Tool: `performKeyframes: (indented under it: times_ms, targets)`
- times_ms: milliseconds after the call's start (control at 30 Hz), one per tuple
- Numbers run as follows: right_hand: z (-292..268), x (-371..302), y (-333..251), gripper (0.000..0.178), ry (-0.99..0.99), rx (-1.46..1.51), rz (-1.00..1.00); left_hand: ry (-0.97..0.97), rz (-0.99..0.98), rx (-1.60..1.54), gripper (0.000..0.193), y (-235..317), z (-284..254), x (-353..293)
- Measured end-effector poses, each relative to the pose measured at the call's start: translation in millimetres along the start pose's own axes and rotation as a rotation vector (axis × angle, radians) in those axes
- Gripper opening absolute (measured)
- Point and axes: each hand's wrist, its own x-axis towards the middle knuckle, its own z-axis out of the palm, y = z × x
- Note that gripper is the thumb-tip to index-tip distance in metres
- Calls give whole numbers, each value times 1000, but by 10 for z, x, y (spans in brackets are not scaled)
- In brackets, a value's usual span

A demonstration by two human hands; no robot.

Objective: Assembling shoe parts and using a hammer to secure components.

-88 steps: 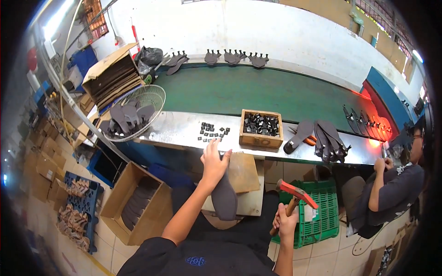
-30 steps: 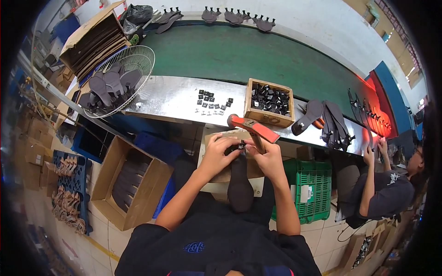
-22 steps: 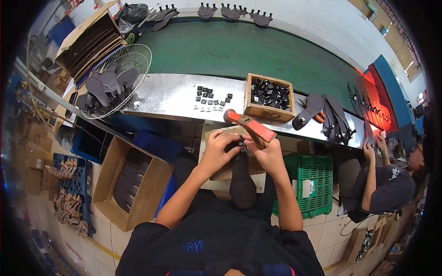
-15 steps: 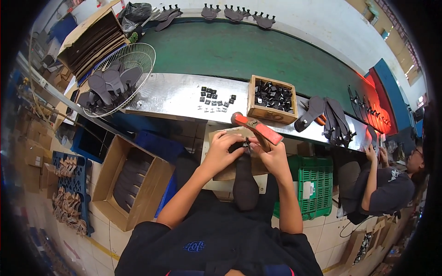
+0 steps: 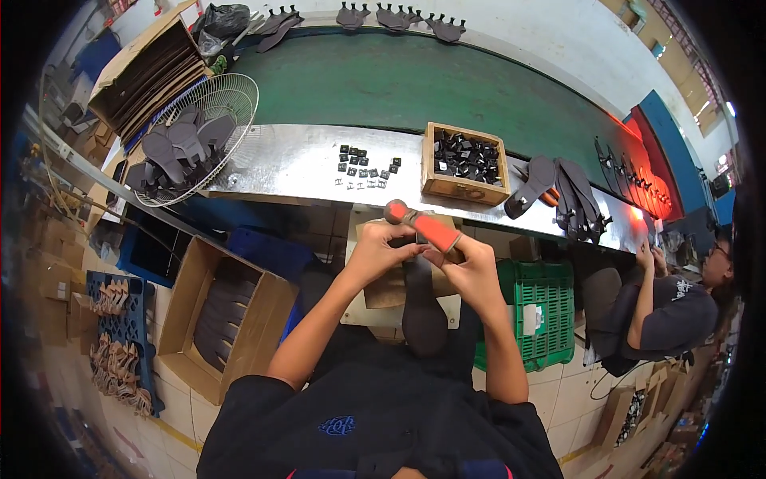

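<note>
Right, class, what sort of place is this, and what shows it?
Probably a footwear workshop: dark soles lie in a wire basket near a green conveyor-like belt, and the right hand holds a hammer.

Red-orange on the hammer (image 5: 435, 232) by the hands (image 5: 471, 270), a charcoal sole (image 5: 424, 319) just below them; beyond, black pieces (image 5: 353, 169) dot the silvery table (image 5: 291, 164), then the deep green belt (image 5: 383, 80), with a brighter green crate (image 5: 554, 299) to their right!
</note>
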Motion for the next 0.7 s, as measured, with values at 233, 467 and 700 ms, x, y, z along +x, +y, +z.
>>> performKeyframes:
  times_ms: [233, 467, 700]
  targets:
    - [-214, -557, -536, 47, 163, 426, 212, -27, -105, -250, 26, -112, 12, -68]
    - [-110, -687, -440, 53, 66, -132, 2, -58, -138, -212, 27, -32, -2, -45]
    - [-21, -639, -374, 54, 83, -127, -70, -65, -151, -248, 21, -23, 9, -62]
